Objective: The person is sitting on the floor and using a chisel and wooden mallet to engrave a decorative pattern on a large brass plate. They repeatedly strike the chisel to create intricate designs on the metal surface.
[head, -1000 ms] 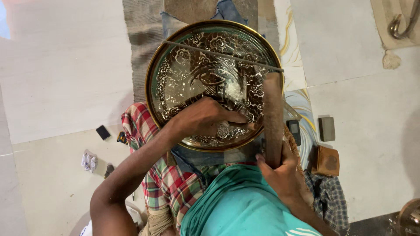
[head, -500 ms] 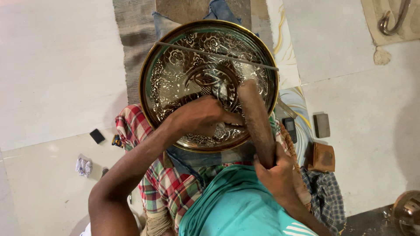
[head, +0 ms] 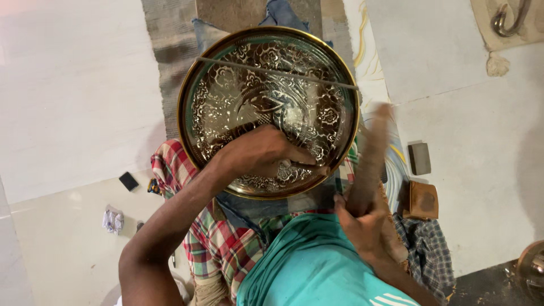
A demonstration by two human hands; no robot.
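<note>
A large round brass plate with embossed floral patterns lies on my lap, over a checked cloth. My left hand rests on the plate's lower middle, its fingers pinched around a small metal punch that stands on the surface. My right hand grips the lower end of a wooden mallet stick. The stick is blurred and tilted just outside the plate's right rim. A thin metal rod lies across the plate's upper part.
A checked cloth and a teal shirt fill the lower centre. On the pale floor lie a small black block, a crumpled rag, a grey block, a brown pad and a metal hook.
The wooden stick leaned over the plate's right side half a second ago; it has now swung back to the right, off the rim. My left hand stays in place on the plate.
</note>
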